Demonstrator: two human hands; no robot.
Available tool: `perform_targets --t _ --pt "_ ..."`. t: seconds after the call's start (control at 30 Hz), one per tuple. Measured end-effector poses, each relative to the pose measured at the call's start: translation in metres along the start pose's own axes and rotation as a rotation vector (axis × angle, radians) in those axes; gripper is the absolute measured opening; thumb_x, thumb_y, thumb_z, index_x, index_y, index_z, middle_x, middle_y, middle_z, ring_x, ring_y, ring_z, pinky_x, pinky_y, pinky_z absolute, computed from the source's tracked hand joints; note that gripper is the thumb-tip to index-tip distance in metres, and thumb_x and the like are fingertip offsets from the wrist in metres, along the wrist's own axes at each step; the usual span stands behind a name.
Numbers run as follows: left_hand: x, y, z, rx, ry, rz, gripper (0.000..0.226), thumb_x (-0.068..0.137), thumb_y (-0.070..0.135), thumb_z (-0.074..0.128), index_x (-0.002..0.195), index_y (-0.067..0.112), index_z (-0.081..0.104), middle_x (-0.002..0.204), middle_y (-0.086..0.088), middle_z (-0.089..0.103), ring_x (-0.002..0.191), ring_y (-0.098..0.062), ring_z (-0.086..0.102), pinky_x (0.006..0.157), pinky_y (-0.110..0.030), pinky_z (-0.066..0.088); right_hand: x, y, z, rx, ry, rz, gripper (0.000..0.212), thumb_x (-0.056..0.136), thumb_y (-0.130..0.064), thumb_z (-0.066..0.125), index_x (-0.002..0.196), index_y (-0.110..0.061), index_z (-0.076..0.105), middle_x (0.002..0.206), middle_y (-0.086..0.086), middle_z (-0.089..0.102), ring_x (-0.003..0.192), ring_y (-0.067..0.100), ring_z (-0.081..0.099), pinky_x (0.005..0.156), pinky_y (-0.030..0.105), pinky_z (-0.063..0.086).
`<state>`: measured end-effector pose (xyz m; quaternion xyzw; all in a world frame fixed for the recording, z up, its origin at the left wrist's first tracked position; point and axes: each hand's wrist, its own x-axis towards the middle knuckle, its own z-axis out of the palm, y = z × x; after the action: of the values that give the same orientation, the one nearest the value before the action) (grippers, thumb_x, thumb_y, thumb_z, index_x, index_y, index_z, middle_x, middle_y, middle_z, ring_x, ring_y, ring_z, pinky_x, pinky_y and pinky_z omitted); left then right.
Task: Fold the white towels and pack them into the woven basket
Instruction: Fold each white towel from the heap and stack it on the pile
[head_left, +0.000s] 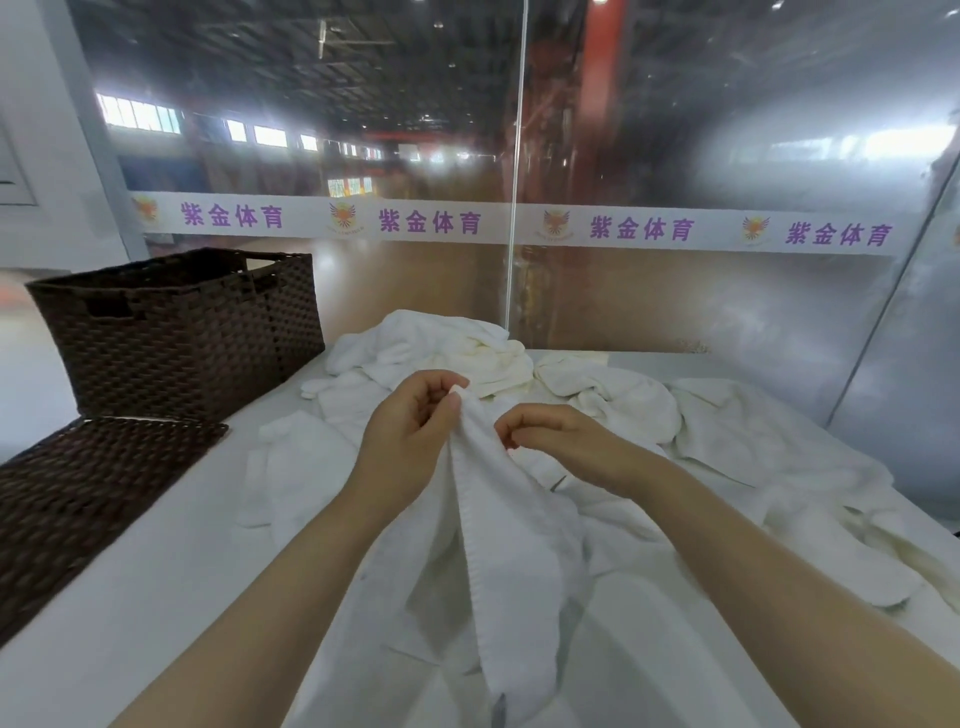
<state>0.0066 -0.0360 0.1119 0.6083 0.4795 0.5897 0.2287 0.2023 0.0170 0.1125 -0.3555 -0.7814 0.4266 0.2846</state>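
Two bare hands are up in the middle of the view, and both are busy with one white towel (498, 525). The left hand (410, 436) pinches a corner of it between the thumb and the first finger, with the other fingers curled in. The right hand (561, 441) is just beside it, at about 3 o'clock from the left one. Its fingers are curled onto the towel's edge, close to the same corner. The towel hangs down from the two hands toward 6 o'clock in long folds, and its thick hemmed edge runs down the middle.

More white towels lie in a messy pile (452, 348) on the white table (156, 571), at about 12 o'clock from the hands. Other towels (753, 447) are spread out loose at 3 o'clock, reaching to the table's right edge. One flat piece of white cloth (291, 457) lies at 9 o'clock from the hands.

The brown woven basket (171, 338) stands on the table at about 10 o'clock, well apart from the hands. It has a cut-out handle hole near its top. I cannot tell what is inside it. A flat brown woven lid (88, 499) lies on the table just in front of the basket, at 9 o'clock near the left edge.

Behind the table is a shiny wall (675, 130) with a white strip (519, 223) of purple letters running across it.
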Motion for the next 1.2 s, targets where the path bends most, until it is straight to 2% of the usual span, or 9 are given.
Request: perform_targets --t 0.13,0.27,0.4,0.5,0.67,0.83,0.93,1.1,1.2 --pt "0.017 0.010 -0.020 0.047 0.013 0.053 0.015 0.098 0.015 0.054 0.106 0.021 0.066 0.093 0.008 0.067 0.077 0.007 0.057 0.070 -0.005 0.042 0.015 -0.009 0.014 -0.190 -0.140 0.013 0.037 0.090 -0.001 0.051 0.100 -0.031 0.070 0.097 -0.018 0.069 0.092 -0.002 0.061 0.087 0.024 0.049" --pt "0.037 0.017 -0.044 0.081 0.038 0.077 0.019 0.100 0.020 0.052 0.100 0.036 0.062 0.096 0.020 0.066 0.087 0.009 0.058 0.078 -0.005 0.042 0.023 -0.022 0.028 -0.095 -0.206 -0.010 0.041 0.084 0.004 0.054 0.113 -0.021 0.067 0.113 0.007 0.067 0.097 0.025 0.063 0.089 0.040 0.053" --pt "0.059 0.026 -0.064 0.097 0.085 0.104 0.017 0.100 0.022 0.052 0.102 0.035 0.062 0.097 0.021 0.066 0.095 0.004 0.060 0.088 -0.018 0.045 0.032 -0.032 0.033 -0.110 -0.285 -0.072 0.029 0.083 -0.011 0.064 0.110 -0.020 0.069 0.104 -0.012 0.067 0.092 0.012 0.058 0.090 0.035 0.048" --pt "0.073 0.031 -0.068 0.077 0.077 0.118 0.016 0.100 0.021 0.051 0.103 0.031 0.062 0.096 0.020 0.064 0.090 0.008 0.058 0.083 -0.011 0.044 0.039 -0.034 0.034 -0.029 -0.309 -0.050 0.030 0.086 -0.018 0.067 0.115 -0.020 0.069 0.118 -0.002 0.070 0.113 0.020 0.064 0.102 0.041 0.049" --pt "0.092 0.035 -0.077 0.016 0.153 0.089 0.016 0.100 0.020 0.051 0.109 0.021 0.064 0.098 0.016 0.065 0.083 0.012 0.058 0.075 -0.005 0.043 0.038 -0.035 0.035 -0.002 -0.266 0.001 0.035 0.092 -0.020 0.059 0.127 -0.023 0.061 0.125 -0.003 0.067 0.115 0.018 0.063 0.101 0.040 0.051" --pt "0.106 0.036 -0.096 0.003 0.253 0.091 0.021 0.099 0.024 0.052 0.116 0.019 0.065 0.107 0.014 0.066 0.090 0.009 0.060 0.084 -0.012 0.047 0.033 -0.018 0.020 -0.266 -0.248 0.022 0.026 0.091 -0.039 0.066 0.102 -0.016 0.069 0.097 -0.002 0.072 0.088 0.015 0.068 0.085 0.039 0.056" --pt "0.111 0.031 -0.107 0.000 0.296 0.069 0.021 0.098 0.027 0.054 0.115 0.022 0.065 0.109 0.014 0.066 0.096 0.003 0.061 0.087 -0.017 0.048 0.028 -0.012 0.003 -0.330 -0.209 0.047 0.039 0.090 -0.039 0.069 0.069 -0.011 0.050 0.062 -0.006 0.042 0.059 0.009 0.039 0.059 0.027 0.033" --pt "0.112 0.021 -0.115 -0.011 0.342 0.044 0.017 0.100 0.022 0.052 0.111 0.024 0.063 0.101 0.019 0.063 0.087 0.012 0.059 0.074 -0.006 0.044 0.015 -0.004 -0.024 -0.432 -0.315 0.185 0.033 0.091 -0.030 0.068 0.070 -0.007 0.056 0.063 -0.010 0.047 0.062 0.006 0.042 0.065 0.021 0.034" --pt "0.114 0.013 -0.120 -0.014 0.363 0.029 0.020 0.099 0.022 0.052 0.113 0.019 0.066 0.103 0.015 0.065 0.094 0.004 0.061 0.083 -0.014 0.046 0.013 -0.007 -0.040 -0.486 -0.208 0.205 0.034 0.098 -0.029 0.059 0.065 -0.018 0.055 0.055 -0.018 0.046 0.054 0.000 0.040 0.056 0.015 0.033"
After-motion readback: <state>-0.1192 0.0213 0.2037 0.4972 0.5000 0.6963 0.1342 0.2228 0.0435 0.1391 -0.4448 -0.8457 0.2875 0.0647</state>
